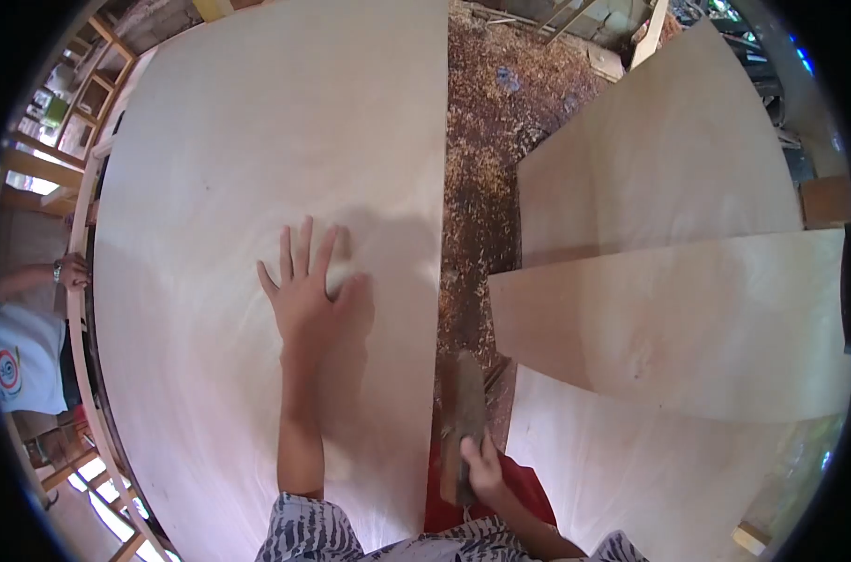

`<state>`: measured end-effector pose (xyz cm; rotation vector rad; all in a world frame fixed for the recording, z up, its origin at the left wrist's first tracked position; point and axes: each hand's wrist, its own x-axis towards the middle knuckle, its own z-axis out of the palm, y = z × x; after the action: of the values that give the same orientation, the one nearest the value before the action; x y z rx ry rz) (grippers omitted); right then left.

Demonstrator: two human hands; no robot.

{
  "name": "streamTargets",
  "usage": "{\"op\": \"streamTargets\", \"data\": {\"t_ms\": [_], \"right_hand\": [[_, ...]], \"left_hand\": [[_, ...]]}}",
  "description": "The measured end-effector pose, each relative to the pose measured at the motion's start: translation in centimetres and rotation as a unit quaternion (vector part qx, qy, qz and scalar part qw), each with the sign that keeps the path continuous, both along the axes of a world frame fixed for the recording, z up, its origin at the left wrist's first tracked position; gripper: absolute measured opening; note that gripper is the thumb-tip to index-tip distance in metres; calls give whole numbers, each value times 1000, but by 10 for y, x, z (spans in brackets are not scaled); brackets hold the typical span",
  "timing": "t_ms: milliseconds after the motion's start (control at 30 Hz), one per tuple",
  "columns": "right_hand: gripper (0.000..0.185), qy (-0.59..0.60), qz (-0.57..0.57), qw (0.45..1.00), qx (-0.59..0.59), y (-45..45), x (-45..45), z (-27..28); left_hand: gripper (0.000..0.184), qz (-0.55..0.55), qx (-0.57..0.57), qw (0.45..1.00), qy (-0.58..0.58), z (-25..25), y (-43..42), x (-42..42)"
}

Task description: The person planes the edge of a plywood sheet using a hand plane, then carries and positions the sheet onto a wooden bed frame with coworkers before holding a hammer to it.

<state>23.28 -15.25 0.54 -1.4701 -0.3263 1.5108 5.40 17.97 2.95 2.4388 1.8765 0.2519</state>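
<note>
Plywood sheet (257, 131), lg, flat, lt brn, smooth

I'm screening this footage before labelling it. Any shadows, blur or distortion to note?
Head view: a shadow falls on the board beside the left hand; head view: the tool in the right hand looks blurred; head view: wide-angle distortion bows the rail.

A white-shirted person (34, 347) shows well left of scattered wood shavings (486, 122).
</note>
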Motion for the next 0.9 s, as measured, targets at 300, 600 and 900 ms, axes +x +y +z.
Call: {"op": "streamTargets", "data": {"t_ms": [300,600,900], "right_hand": [[52,9,-57,997,42,233,91,-20],[75,-162,-8,972,169,525,136,-11],[66,-180,0,960,214,615,168,-12]], "left_hand": [[71,-23,36,998,-40,-14,124,73],[74,-37,75,996,23,-37,349,154],[72,-28,43,998,42,-31,331,160]]}}
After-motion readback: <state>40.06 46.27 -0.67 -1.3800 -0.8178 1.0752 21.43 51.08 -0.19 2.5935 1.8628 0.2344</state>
